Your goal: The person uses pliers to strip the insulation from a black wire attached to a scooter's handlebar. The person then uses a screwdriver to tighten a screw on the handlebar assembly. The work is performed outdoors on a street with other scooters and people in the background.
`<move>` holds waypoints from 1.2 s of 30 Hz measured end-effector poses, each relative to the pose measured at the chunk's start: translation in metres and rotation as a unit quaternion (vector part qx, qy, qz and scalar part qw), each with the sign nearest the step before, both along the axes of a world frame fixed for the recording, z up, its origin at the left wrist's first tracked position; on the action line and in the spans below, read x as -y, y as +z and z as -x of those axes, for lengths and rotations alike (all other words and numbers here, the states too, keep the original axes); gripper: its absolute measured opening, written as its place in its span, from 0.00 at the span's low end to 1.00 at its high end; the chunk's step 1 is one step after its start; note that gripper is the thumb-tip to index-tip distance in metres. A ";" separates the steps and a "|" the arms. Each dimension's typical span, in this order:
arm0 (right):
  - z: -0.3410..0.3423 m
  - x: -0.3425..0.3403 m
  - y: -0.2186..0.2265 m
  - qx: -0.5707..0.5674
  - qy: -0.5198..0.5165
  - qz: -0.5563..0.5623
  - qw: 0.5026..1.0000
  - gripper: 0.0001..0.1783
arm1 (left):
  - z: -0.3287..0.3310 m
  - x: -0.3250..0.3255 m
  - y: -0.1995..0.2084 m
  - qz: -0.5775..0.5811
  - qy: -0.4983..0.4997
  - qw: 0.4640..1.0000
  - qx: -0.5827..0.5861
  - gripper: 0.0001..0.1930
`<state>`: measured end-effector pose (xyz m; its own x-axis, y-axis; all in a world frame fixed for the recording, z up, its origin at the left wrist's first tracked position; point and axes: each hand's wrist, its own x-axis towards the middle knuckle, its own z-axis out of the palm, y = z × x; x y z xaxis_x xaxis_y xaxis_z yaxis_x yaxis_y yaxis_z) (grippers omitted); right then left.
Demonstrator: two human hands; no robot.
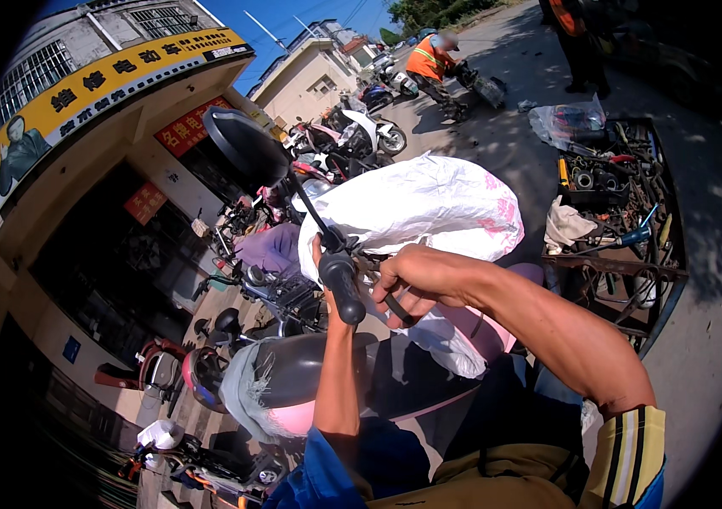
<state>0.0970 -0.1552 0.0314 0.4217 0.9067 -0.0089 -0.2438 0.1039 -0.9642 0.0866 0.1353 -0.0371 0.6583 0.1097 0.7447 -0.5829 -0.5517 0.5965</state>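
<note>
A pink and black scooter [294,419] stands in front of me, a white sack [429,204] draped over its front. Its black handlebar grip [342,288] points toward me, with a round black mirror [246,146] on a stalk above. My left hand [317,252] reaches up behind the grip, beside the mirror stalk's base; its fingers are mostly hidden. My right hand [418,280] is just right of the grip, knuckles up and fingers curled. A short dark, bar-like piece [398,310] lies across those fingers; its exact kind cannot be told.
To the right stands a metal tool cart [662,263] full of tools, with a rag [566,226] and plastic bag [566,121]. Parked scooters [369,131] line the shopfront on the left. A person in an orange vest [429,61] bends over machinery farther off; another person [577,42] stands nearby.
</note>
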 end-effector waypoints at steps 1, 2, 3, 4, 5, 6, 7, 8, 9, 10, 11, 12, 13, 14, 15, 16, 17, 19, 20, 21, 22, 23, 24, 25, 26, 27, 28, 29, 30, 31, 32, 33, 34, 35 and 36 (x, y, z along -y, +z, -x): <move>0.000 -0.002 -0.001 0.003 0.002 0.002 1.000 0.22 | -0.001 -0.002 -0.001 0.003 0.003 1.000 0.004 0.40; 0.001 -0.002 0.001 0.005 -0.001 -0.001 1.000 0.22 | -0.001 -0.003 -0.001 0.006 0.007 1.000 0.008 0.40; 0.002 -0.004 0.003 0.007 -0.003 -0.005 1.000 0.22 | -0.001 -0.005 -0.001 0.009 0.010 1.000 0.012 0.41; 0.002 -0.004 0.004 0.006 -0.009 -0.009 1.000 0.22 | 0.000 0.001 0.001 0.029 0.003 1.000 -0.003 0.41; 0.001 -0.005 0.002 0.006 -0.009 -0.007 1.000 0.20 | 0.002 0.009 0.004 0.049 -0.004 0.999 -0.018 0.41; -0.001 -0.008 -0.001 0.006 -0.010 -0.006 1.000 0.18 | 0.003 0.014 0.005 0.069 -0.011 0.997 -0.033 0.41; -0.001 -0.011 0.000 0.008 -0.008 -0.004 1.000 0.17 | 0.004 0.013 0.006 0.062 -0.009 0.998 -0.025 0.42; 0.001 -0.012 0.001 0.004 -0.006 -0.004 1.000 0.19 | 0.005 0.013 0.006 0.055 -0.007 0.998 -0.018 0.42; 0.003 -0.012 0.005 0.000 -0.005 -0.004 1.000 0.21 | 0.006 0.012 0.007 0.048 -0.005 0.999 -0.011 0.43; 0.003 -0.011 0.007 -0.005 -0.006 -0.004 1.000 0.22 | 0.005 0.016 0.008 0.089 -0.031 0.995 -0.015 0.42; 0.003 -0.011 0.008 -0.009 -0.006 -0.002 1.000 0.22 | 0.005 0.019 0.009 0.131 -0.058 0.990 -0.019 0.42; 0.003 -0.010 0.009 -0.014 -0.006 0.000 1.000 0.22 | 0.004 0.022 0.010 0.172 -0.084 0.981 -0.024 0.42; 0.002 -0.012 0.010 -0.019 -0.004 0.002 1.000 0.22 | 0.004 0.021 0.009 0.166 -0.073 0.983 -0.028 0.42; 0.001 -0.014 0.011 -0.025 -0.004 0.004 1.000 0.21 | 0.004 0.019 0.009 0.160 -0.063 0.985 -0.031 0.41; -0.001 -0.017 0.012 -0.032 -0.003 0.007 0.999 0.20 | 0.004 0.018 0.009 0.154 -0.053 0.986 -0.035 0.41; -0.003 -0.019 0.014 -0.037 -0.006 0.011 0.999 0.20 | 0.002 0.018 0.008 0.138 -0.047 0.989 -0.026 0.41; -0.005 -0.019 0.017 -0.032 -0.016 0.020 0.999 0.19 | 0.000 0.018 0.007 0.122 -0.041 0.992 -0.016 0.41; -0.008 -0.026 0.023 -0.019 -0.026 0.035 0.999 0.18 | -0.002 -0.004 0.000 0.062 -0.012 0.998 0.012 0.41; -0.007 -0.027 0.024 -0.018 -0.038 0.032 0.999 0.18 | -0.005 -0.011 -0.003 0.053 -0.013 0.998 0.012 0.41; -0.004 -0.027 0.025 -0.017 -0.050 0.028 0.998 0.18 | -0.007 -0.017 -0.005 0.044 -0.014 0.999 0.013 0.41; -0.003 -0.028 0.023 -0.017 -0.062 0.024 0.998 0.17 | -0.007 -0.015 -0.005 0.036 -0.015 0.999 0.012 0.41; -0.003 -0.028 0.022 -0.018 -0.066 0.025 0.997 0.17 | -0.007 -0.013 -0.005 0.047 -0.018 0.999 0.001 0.41; -0.002 -0.027 0.021 -0.019 -0.069 0.026 0.997 0.17 | -0.006 -0.010 -0.005 0.058 -0.022 0.998 -0.011 0.42; -0.002 -0.027 0.020 -0.020 -0.072 0.025 0.997 0.17 | -0.005 -0.008 -0.004 0.067 -0.025 0.997 -0.023 0.43; 0.000 -0.027 0.020 -0.019 -0.082 0.024 0.996 0.16 | -0.006 -0.006 -0.004 0.058 -0.021 0.998 -0.024 0.43; 0.001 -0.026 0.021 -0.018 -0.092 0.023 0.995 0.16 | -0.006 -0.004 -0.005 0.049 -0.017 0.998 -0.025 0.42; 0.004 -0.028 0.022 -0.016 -0.097 0.021 0.995 0.15 | -0.003 -0.004 -0.003 0.039 -0.008 0.999 -0.025 0.42; 0.007 -0.028 0.023 -0.019 -0.094 0.019 0.995 0.15 | -0.001 -0.004 -0.001 0.045 -0.003 0.999 -0.027 0.42; 0.011 -0.027 0.024 -0.023 -0.091 0.016 0.995 0.14 | 0.001 -0.004 0.000 0.050 0.002 0.998 -0.030 0.42; 0.013 -0.027 0.024 -0.026 -0.092 0.016 0.995 0.13 | 0.001 -0.001 0.000 0.058 0.003 0.998 -0.033 0.41; 0.008 -0.025 0.024 0.009 -0.073 0.031 0.997 0.14 | 0.001 0.002 0.000 0.064 -0.010 0.998 -0.027 0.41; 0.000 -0.022 0.025 0.045 -0.052 0.047 0.997 0.15 | 0.001 0.005 0.001 0.069 -0.022 0.997 -0.022 0.41; -0.005 -0.021 0.028 0.080 -0.030 0.063 0.994 0.16 | 0.002 0.004 0.000 0.075 -0.032 0.996 -0.016 0.41; -0.008 -0.022 0.031 0.083 -0.038 0.073 0.993 0.16 | -0.002 -0.003 -0.002 0.054 -0.019 0.998 -0.015 0.41; -0.008 -0.019 0.032 0.095 -0.032 0.069 0.993 0.15 | -0.004 -0.011 -0.004 0.033 -0.004 0.999 -0.015 0.40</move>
